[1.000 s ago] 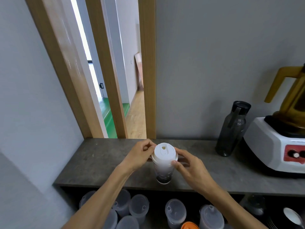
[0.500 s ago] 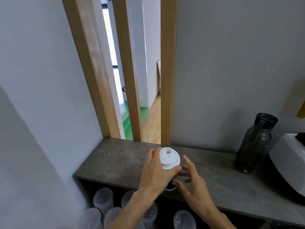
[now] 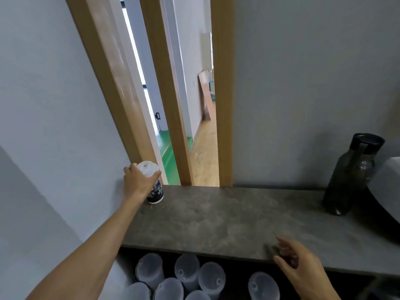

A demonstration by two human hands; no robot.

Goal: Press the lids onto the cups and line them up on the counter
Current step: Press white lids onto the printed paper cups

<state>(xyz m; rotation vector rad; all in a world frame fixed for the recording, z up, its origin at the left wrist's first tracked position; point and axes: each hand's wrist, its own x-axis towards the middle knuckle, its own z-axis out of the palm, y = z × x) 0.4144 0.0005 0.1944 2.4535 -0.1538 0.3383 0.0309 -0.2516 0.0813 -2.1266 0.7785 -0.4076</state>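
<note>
Head view. Left hand at centre left of the frame, fingers wrapped around the upper part of a lidded cup, closed on it just under the white lid. The cup stands upright at the far left end of the grey counter, close to the wall corner and the wooden door frame; its base appears to touch the surface, though the hand hides part of it. Right hand at lower right, fingers loosely spread, holding nothing, hovering over the counter's front edge. More lidded clear cups sit on a lower shelf under the counter, bottom centre. A dark bottle stands at right, well apart from the cup.

Risks, as judged: the cup is tall and narrow and held high, so a sideways pull on release could tip it. It sits near the counter's left end and the open doorway gap behind; a nudge could send it off. The lid's seating cannot be checked from here; a partial seal could pop.

Writing: the cup's lower half carries a dark printed pattern, too blurred to read. No brand legible anywhere.
</note>
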